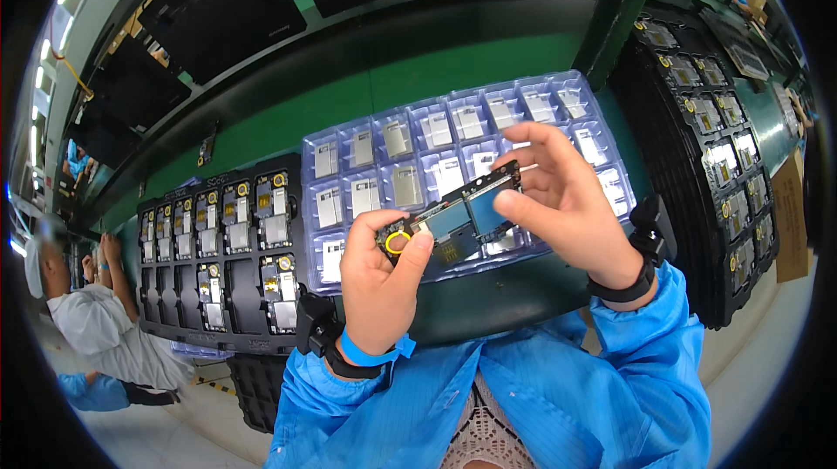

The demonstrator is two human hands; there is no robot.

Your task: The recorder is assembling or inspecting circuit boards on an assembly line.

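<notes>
A circuit board with blue-grey shiny areas and a yellow ring at one end is held tilted in front of me, above a clear plastic tray. My left hand pinches its left end, thumb beside the yellow ring. At the other end my right hand grips it, the thumb on the blue-grey face and the fingers behind. Small silvery metal covers sit in the tray's compartments; my hands and the board hide some of them.
To the left, a black tray carries several similar boards, with some slots bare. More boards lie on a stack of black trays at the right. A green post rises behind. Dark screens hang above, and people work at far left.
</notes>
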